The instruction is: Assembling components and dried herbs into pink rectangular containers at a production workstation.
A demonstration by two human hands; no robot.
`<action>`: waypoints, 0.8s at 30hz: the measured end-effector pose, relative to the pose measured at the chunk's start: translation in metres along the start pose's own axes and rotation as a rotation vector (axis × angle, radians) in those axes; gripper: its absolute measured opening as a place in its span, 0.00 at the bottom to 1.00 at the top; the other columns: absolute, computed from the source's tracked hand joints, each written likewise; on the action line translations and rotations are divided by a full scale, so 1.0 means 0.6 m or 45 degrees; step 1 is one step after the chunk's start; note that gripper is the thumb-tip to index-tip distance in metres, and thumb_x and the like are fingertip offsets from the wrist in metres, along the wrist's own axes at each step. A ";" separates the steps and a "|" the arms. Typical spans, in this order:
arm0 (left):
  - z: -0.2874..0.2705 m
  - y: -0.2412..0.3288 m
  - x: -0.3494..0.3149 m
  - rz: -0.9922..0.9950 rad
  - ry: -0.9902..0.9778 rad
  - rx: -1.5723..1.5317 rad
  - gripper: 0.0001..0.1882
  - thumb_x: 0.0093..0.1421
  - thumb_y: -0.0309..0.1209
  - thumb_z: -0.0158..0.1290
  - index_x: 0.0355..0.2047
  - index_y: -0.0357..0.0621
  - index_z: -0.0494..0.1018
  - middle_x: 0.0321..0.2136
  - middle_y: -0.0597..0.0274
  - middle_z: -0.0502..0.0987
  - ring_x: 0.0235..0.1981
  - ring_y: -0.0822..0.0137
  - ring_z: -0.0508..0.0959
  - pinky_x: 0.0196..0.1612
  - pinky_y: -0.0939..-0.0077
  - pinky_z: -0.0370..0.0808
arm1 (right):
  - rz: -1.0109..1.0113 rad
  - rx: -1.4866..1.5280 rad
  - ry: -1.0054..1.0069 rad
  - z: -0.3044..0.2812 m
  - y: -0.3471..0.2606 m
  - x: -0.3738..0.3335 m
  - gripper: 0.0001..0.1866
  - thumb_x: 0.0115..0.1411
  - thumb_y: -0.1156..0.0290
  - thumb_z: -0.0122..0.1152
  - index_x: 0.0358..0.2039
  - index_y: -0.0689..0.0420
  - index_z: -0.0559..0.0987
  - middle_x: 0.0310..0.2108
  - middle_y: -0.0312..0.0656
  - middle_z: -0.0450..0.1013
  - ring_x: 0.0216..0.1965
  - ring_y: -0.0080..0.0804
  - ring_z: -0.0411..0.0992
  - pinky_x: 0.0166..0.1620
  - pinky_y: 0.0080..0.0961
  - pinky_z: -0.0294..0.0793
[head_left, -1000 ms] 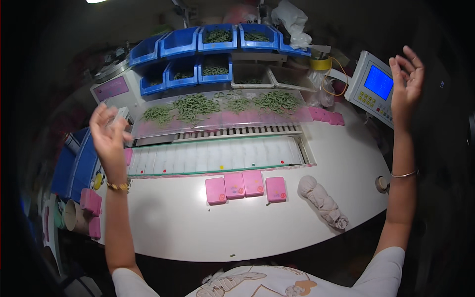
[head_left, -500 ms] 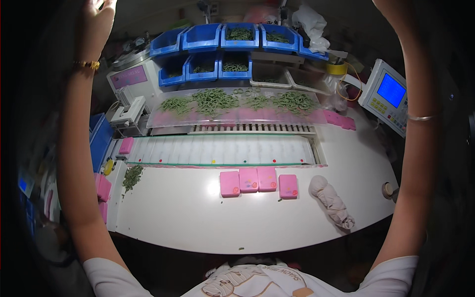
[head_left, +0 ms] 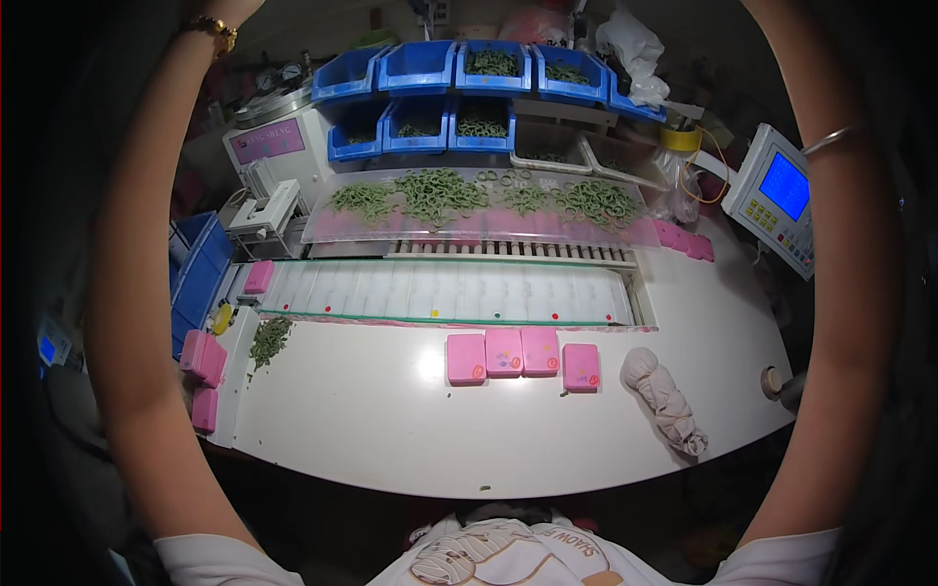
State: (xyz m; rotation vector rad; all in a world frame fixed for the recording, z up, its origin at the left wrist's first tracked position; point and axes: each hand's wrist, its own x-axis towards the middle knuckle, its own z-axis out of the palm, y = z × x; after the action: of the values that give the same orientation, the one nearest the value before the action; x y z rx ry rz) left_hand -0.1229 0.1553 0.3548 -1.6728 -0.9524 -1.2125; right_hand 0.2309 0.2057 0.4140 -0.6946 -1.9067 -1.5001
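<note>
Both my arms reach up past the sides of the table. My left hand [head_left: 233, 10] shows only its wrist end at the top edge, above a beaded bracelet [head_left: 217, 36]; its fingers are cut off. Of my right arm only the forearm [head_left: 848, 244] with a thin bangle shows, and the hand lies beyond the picture. Neither hand touches anything I can see. On the white table [head_left: 362, 420] below are several pink blocks [head_left: 504, 352], a twisted pale cloth roll [head_left: 666, 402] and a small heap of green bits [head_left: 271, 342].
Behind the blocks runs a long row of white blocks [head_left: 449, 289]. Beyond it a translucent tray [head_left: 342, 230] bears piles of green rings [head_left: 440, 195]. Blue bins [head_left: 415, 66] stand in two tiers. A control panel [head_left: 777, 200] is at right, a white machine [head_left: 283, 156] at left.
My left hand has gone up and out, so its fingers no longer show. The forearms are farther apart. The whole scene has shifted slightly right; the table's things keep their places.
</note>
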 end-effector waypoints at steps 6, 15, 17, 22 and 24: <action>0.067 -0.052 0.009 -0.363 -0.015 -0.583 0.14 0.64 0.28 0.44 0.45 0.39 0.77 0.38 0.57 0.83 0.41 0.67 0.82 0.49 0.76 0.74 | 0.098 0.215 0.096 0.043 0.001 -0.023 0.14 0.60 0.74 0.53 0.47 0.53 0.78 0.45 0.45 0.75 0.47 0.41 0.74 0.51 0.31 0.73; 0.051 -0.043 0.032 -0.004 -0.134 0.266 0.14 0.63 0.30 0.44 0.42 0.44 0.80 0.37 0.53 0.82 0.39 0.60 0.82 0.45 0.70 0.76 | 0.171 0.479 0.227 0.058 0.005 -0.024 0.11 0.65 0.70 0.50 0.45 0.53 0.79 0.42 0.43 0.76 0.43 0.33 0.75 0.48 0.27 0.75; 0.055 -0.044 0.032 0.041 -0.131 0.216 0.14 0.62 0.30 0.45 0.42 0.45 0.79 0.37 0.52 0.81 0.39 0.58 0.82 0.45 0.69 0.76 | 0.205 0.605 0.220 0.053 -0.010 -0.019 0.11 0.65 0.70 0.51 0.44 0.54 0.79 0.42 0.42 0.76 0.43 0.32 0.75 0.48 0.26 0.75; 0.049 0.005 0.025 -0.002 -0.137 0.365 0.14 0.62 0.32 0.46 0.40 0.45 0.80 0.36 0.50 0.81 0.38 0.56 0.82 0.45 0.67 0.76 | 0.790 1.712 0.130 0.044 -0.032 -0.016 0.14 0.64 0.64 0.53 0.45 0.57 0.78 0.40 0.41 0.76 0.41 0.28 0.76 0.46 0.23 0.76; 0.048 0.004 0.036 -0.058 -0.216 0.479 0.15 0.62 0.31 0.45 0.45 0.44 0.78 0.36 0.48 0.80 0.39 0.54 0.81 0.44 0.65 0.76 | 0.681 1.609 0.154 0.053 -0.020 -0.015 0.14 0.65 0.64 0.52 0.45 0.57 0.78 0.40 0.41 0.77 0.40 0.28 0.76 0.46 0.23 0.76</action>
State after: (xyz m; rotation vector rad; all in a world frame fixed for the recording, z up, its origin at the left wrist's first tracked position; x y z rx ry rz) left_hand -0.1060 0.1834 0.3700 -1.4723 -1.2436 -0.8632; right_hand 0.2241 0.2336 0.3941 -0.4022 -1.8896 0.1004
